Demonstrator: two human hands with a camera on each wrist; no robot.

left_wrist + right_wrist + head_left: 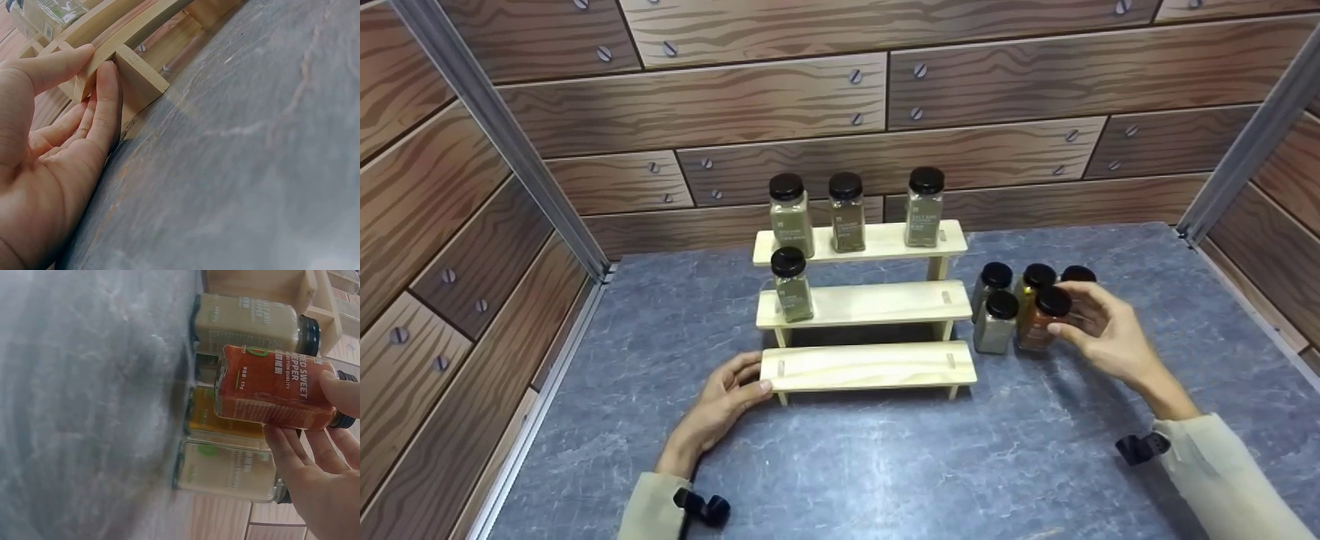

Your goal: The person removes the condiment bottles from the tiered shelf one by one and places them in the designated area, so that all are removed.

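I saw left hand pinching near tier of wooden rack at left end. Right hand pinched red jar between thumb and fingers, right of rack, near side of dark-lidded jars. Middle tier held single jar, left; far tier held three jars.

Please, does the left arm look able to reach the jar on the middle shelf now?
Probably yes: nothing visible blocks the jar, though the left grip must first release the bottom shelf.
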